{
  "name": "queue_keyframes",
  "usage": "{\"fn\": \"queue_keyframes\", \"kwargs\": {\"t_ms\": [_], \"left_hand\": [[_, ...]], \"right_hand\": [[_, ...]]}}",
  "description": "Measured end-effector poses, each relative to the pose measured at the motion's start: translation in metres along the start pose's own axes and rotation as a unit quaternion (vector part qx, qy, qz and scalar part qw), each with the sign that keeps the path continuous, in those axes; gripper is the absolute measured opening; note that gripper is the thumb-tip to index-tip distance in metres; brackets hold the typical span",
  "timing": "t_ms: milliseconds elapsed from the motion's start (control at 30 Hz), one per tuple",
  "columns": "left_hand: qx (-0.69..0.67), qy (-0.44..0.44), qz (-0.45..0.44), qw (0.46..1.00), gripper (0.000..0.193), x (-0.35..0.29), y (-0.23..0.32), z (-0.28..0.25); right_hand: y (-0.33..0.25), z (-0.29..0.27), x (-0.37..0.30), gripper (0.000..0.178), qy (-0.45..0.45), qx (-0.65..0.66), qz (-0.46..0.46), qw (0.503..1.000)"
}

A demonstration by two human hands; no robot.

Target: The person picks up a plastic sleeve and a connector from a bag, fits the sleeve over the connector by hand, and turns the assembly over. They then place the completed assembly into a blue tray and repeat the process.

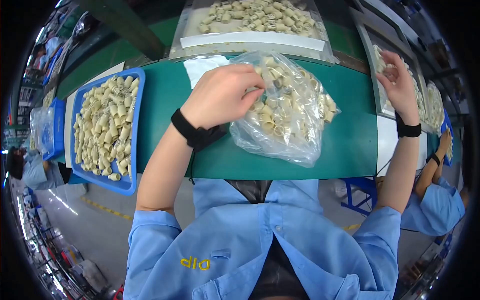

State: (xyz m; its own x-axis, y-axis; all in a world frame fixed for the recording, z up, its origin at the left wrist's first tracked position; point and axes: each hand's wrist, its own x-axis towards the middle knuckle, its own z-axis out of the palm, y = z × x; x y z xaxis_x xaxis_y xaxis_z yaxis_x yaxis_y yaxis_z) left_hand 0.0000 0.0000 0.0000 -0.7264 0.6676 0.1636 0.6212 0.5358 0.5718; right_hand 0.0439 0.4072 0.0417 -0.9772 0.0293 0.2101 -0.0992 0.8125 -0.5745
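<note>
A clear plastic bag (300, 145) full of small cream cylindrical parts (267, 120) lies on the green work surface before me. My left hand (225, 92), a black band on its wrist, is at the bag's upper left side, thumb and fingers closed on the plastic. To the far right, my right hand (401, 87) hovers by a framed tray (372, 45) holding more such parts. Its thumb and fingers are apart, and I see nothing between them. That wrist also wears a black band.
A blue tray (141, 95) heaped with the same parts stands at the left. More parts lie in a clear-walled tray (250, 42) at the far side. Beside the bag is a white sheet (197, 67). A co-worker's arm (432, 165) reaches in at the right.
</note>
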Motion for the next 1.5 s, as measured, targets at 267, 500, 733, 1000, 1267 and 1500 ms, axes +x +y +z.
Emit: {"fn": "queue_keyframes", "kwargs": {"t_ms": [267,500,733,1000,1267,1500], "left_hand": [[-0.015,0.012,0.229,0.973,0.007,0.021,-0.002,0.035],[0.061,-0.018,0.121,0.991,0.025,0.018,-0.001,0.049],[-0.034,0.008,0.138,0.99,0.034,0.019,-0.011,0.041],[-0.167,0.122,0.219,0.953,0.037,0.009,0.0,0.008],[-0.312,0.139,0.111,0.933,0.033,0.01,0.007,0.048],[-0.311,0.166,0.101,0.93,0.029,0.011,0.004,0.051]], "right_hand": [[-0.075,0.103,0.013,0.036,-0.108,0.416,-0.189,0.883],[-0.066,0.132,-0.002,0.034,-0.097,0.529,-0.139,0.832],[-0.064,0.128,-0.006,0.023,0.03,0.369,-0.328,0.869],[-0.093,0.13,-0.033,0.029,0.088,0.34,-0.365,0.862],[-0.096,0.141,-0.027,0.03,0.08,0.272,-0.434,0.855],[-0.093,0.142,-0.024,0.027,0.071,0.212,-0.449,0.865]]}}
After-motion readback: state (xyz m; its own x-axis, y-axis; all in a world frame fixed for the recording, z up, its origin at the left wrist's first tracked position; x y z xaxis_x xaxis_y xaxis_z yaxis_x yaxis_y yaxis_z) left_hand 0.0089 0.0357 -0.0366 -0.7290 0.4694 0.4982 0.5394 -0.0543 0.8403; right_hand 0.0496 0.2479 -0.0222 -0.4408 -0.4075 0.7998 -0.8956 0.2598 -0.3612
